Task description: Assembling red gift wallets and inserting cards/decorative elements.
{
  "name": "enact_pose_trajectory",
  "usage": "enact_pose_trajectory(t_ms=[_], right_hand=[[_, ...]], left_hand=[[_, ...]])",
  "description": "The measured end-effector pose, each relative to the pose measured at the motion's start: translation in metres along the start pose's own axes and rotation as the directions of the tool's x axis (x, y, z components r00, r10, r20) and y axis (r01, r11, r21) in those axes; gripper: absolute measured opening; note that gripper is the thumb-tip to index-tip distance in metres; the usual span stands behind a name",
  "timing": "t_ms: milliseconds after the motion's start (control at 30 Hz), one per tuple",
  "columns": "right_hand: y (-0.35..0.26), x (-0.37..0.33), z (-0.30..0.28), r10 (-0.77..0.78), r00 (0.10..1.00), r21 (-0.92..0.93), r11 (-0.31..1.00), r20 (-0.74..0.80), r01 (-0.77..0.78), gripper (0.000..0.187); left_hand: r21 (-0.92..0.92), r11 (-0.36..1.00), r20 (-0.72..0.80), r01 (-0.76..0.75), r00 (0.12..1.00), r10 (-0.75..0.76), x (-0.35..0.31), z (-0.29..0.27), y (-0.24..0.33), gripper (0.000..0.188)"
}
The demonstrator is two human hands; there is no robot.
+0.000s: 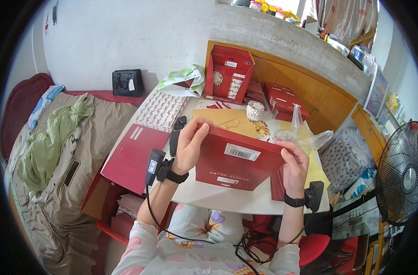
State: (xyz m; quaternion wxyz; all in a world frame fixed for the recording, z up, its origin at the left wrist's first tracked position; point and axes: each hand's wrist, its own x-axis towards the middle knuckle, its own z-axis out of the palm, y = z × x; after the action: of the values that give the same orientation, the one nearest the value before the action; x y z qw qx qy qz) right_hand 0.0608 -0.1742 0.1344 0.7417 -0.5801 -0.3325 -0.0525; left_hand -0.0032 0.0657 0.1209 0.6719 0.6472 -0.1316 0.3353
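Hands, left hand (188,145) and right hand (295,166), grip a red packet (232,170) bearing a white barcode label (242,151).

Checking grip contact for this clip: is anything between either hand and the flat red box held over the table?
Nothing visible. The left hand grips the flat red box at its upper left corner, and the right hand holds its right edge, both directly on the card. The clear plastic bag lies behind.

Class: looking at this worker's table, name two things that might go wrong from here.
1. The red packet is held by its edges in the left hand and right hand; it might bend or slip.
2. The red sheet overhangs the table edge and may slide off.
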Motion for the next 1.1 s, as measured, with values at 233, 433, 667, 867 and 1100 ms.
enact_pose_trajectory(t_ms=[233, 433, 667, 867, 1100], right_hand=[[0.0, 0.009, -0.004, 0.028, 0.998, -0.07, 0.997, 0.057, -0.024, 0.012], [-0.006, 0.014, -0.004, 0.092, 0.991, -0.023, 0.996, 0.093, -0.09, 0.011], [-0.008, 0.015, -0.004, 0.122, 0.983, 0.026, 0.992, 0.134, -0.127, 0.005], [-0.013, 0.022, -0.004, 0.162, 0.971, -0.098, 0.984, 0.175, -0.147, 0.008], [-0.016, 0.035, -0.008, 0.209, 0.928, -0.118, 0.976, 0.309, -0.181, 0.011]], left_hand=[[0.008, 0.999, 0.042, -0.051, 0.998, 0.051, 0.003, -0.005, -0.004, 0.01], [0.077, 0.997, 0.015, -0.017, 1.0, 0.016, 0.003, -0.005, -0.001, 0.005], [0.109, 0.986, 0.028, -0.127, 0.992, 0.125, 0.001, -0.003, -0.001, 0.007], [0.091, 0.986, 0.118, -0.139, 0.985, 0.128, 0.008, 0.0, 0.012, 0.007], [0.084, 0.994, 0.136, -0.065, 0.989, 0.053, 0.011, 0.002, 0.015, 0.014]])
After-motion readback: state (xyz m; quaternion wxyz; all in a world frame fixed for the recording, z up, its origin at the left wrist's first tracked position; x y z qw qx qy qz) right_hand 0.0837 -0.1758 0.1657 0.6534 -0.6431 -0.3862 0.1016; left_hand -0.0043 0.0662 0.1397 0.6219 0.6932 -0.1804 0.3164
